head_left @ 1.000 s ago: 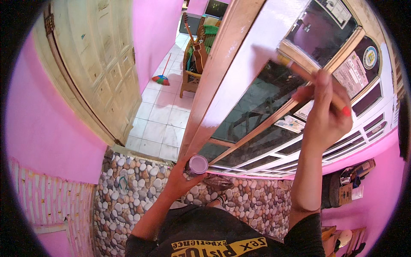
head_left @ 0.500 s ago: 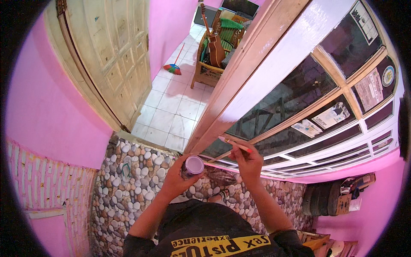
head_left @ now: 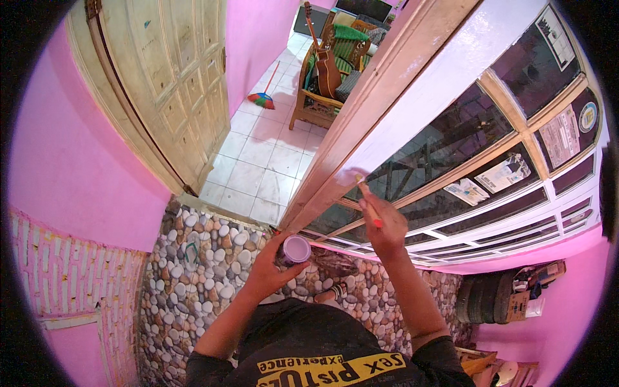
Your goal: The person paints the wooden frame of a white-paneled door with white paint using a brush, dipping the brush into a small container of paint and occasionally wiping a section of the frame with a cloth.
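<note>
So I'm standing here watching, and the person's right hand (head_left: 385, 232) is up and forward, forearm angled away from the body, wrist about in line with it. It has a paintbrush (head_left: 365, 188) pinched between thumb and fingers, closed snugly on the handle, with the red butt end poking out by the palm. The bristle end points up and away, looks to be touching the wooden post (head_left: 393, 132) of the window frame, right about where the pale glossy coat gives way to tan wood.

Left hand (head_left: 265, 274) is lower and nearer the body, curled in a C around a small cup (head_left: 297, 249), thumb on the near side; the far fingers are mostly hidden, so can't say how they sit. Cup's open at the top, pale lilac inside, just beside the foot of the post.

Quick headcount: one brush, one cup. Through the doorway, one broom (head_left: 262, 100), one guitar (head_left: 327, 76) leaning on one carved wooden chair (head_left: 308, 111). One panelled door (head_left: 174, 84) on the left. Two papers (head_left: 487, 182) at one lower pane, one round sticker (head_left: 588, 117) farther right. One sandalled foot (head_left: 332, 293) shows on the pebble-patterned floor (head_left: 213, 271), plus one green flip-flop (head_left: 191, 253) off left.
</note>
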Demonstrator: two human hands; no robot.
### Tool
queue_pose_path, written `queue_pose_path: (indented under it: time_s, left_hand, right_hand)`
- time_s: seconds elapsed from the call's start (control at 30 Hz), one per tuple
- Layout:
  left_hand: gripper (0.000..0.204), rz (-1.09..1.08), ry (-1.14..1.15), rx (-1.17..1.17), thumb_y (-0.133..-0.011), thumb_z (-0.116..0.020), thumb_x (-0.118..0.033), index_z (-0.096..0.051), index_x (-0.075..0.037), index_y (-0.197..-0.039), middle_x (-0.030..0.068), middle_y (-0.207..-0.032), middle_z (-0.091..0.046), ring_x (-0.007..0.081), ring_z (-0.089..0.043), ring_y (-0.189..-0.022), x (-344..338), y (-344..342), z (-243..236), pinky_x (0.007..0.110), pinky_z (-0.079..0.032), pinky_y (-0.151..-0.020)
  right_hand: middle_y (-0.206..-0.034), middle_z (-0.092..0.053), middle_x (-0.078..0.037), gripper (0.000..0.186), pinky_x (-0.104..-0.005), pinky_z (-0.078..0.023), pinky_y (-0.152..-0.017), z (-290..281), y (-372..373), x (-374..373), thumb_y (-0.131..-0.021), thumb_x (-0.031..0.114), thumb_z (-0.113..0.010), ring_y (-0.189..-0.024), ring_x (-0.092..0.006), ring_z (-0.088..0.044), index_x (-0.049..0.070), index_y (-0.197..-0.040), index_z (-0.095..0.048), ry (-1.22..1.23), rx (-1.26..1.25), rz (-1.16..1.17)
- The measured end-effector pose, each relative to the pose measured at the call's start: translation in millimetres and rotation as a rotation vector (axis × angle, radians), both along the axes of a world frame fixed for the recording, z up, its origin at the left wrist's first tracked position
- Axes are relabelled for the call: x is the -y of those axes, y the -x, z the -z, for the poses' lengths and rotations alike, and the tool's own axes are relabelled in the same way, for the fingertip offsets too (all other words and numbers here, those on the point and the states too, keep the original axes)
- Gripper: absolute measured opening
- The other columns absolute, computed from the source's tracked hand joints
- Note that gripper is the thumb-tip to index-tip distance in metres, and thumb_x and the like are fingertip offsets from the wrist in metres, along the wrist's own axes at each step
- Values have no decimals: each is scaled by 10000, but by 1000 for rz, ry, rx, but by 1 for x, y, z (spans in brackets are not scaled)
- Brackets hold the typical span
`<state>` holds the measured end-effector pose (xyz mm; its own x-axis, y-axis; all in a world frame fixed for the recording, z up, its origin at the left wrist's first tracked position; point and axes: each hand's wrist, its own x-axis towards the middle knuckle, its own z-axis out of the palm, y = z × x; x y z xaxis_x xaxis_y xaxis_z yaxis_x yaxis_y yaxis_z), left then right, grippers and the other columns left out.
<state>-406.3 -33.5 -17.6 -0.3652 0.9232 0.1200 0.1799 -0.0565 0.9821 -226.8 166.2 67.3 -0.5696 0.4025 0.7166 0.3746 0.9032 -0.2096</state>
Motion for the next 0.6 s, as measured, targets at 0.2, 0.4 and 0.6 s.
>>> queue_pose_path:
  time_s: [0.2, 0.4, 0.6]
  left_hand:
    - [710, -20, 1, 15, -801, -864, -236, -515, -10, -1376, 167, -1262, -620, 247, -620, -1166, 3, 0, 6, 359, -500, -985]
    - [698, -2, 23, -11, -801, -862, -231, -521, -13, -1369, 165, -1252, -624, 241, -622, -1158, 3, 2, -3, 355, -500, -986]
    - [689, -37, 20, 7, -800, -860, -218, -523, -11, -1365, 158, -1243, -628, 230, -626, -1147, 5, 0, 5, 354, -507, -976]
  right_hand:
    - [-876, -714, -156, 182, -384, -553, -612, 9, -6, 26, -889, 88, -755, -726, -314, -702, 6, -1044, -705, 118, 222, -56]
    - [-969, -719, -129, 236, -416, -568, -684, 15, 0, -1, -968, 182, -620, -851, -307, -711, 58, -1166, -659, -58, 187, 4]
    - [-904, -716, -159, 224, -397, -563, -627, 16, -3, 19, -892, 73, -729, -750, -347, -702, 53, -1113, -695, 109, 192, -106]
